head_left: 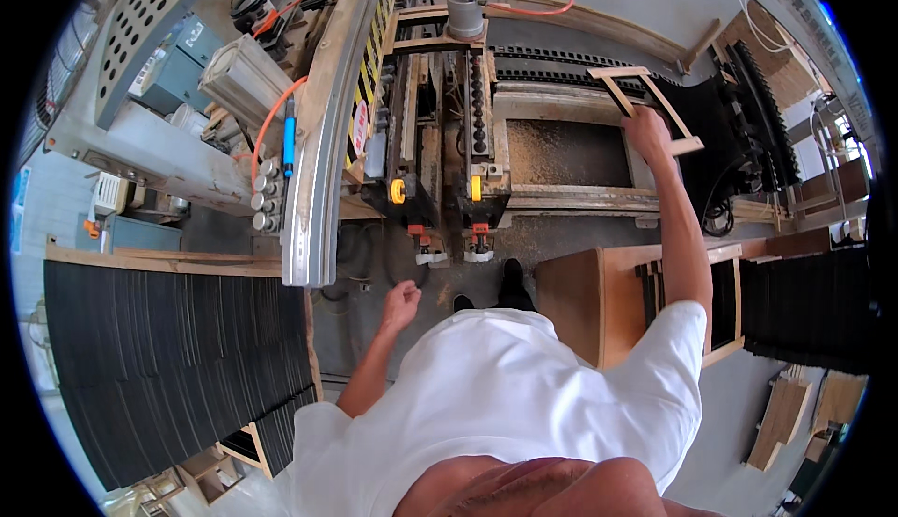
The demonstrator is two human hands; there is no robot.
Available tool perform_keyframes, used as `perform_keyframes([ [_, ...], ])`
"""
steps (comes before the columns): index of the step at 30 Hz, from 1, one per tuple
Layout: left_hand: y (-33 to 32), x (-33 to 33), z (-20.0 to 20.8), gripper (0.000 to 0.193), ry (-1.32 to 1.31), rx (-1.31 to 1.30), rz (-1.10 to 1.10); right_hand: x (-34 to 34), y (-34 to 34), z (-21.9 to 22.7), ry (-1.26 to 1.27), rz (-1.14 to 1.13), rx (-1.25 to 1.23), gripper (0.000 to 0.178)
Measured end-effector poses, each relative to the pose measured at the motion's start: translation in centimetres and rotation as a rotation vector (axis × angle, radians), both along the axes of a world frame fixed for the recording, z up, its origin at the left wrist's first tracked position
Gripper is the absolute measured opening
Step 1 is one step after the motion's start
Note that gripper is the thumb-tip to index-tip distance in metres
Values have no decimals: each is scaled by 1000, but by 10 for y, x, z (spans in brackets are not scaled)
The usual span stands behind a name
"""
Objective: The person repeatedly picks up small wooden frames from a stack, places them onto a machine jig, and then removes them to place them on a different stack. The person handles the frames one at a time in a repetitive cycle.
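Head view: the right grip [647, 135] is clamping a wooden frame [666, 108] off-centre, perhaps risking a twist into black sheeting [711, 110] rightward; whether the left grip [402, 306] is closing, I cannot tell.

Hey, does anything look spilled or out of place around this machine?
Yes, pale crumbs, probably sawdust, lie scattered across the dark surface inside the machine, with more on the floor in front, so it looks untidy. The wooden frame sits askew to the machine, but the right hand is holding it.
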State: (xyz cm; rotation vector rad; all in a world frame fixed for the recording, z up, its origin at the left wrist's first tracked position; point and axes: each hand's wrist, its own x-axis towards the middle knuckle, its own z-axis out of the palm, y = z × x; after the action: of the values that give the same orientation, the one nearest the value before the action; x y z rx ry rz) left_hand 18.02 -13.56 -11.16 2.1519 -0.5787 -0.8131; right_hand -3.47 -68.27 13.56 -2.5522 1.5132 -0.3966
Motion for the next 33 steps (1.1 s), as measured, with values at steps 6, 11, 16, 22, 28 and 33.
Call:
perform_keyframes([
  [6,30,-17,-17,33,-88,135,28,116,-118,-44,-15,42,82,30],
  [11,20,-42,-12,34,-74,276,76,214,-181,-39,-100,69,145,27],
  [16,-40,-79,13,39,116,228,410,274,-260,-53,-106,143,156,26],
  [22,-30,-112,-18,45,160,315,465,349,-293,-61,-159,145,216,27],
  [28,-46,-124,-20,47,217,307,582,393,-299,-57,-146,263,209,28],
  [33,-53,-122,-23,46,228,345,568,404,-297,-61,-82,362,102,26],
])
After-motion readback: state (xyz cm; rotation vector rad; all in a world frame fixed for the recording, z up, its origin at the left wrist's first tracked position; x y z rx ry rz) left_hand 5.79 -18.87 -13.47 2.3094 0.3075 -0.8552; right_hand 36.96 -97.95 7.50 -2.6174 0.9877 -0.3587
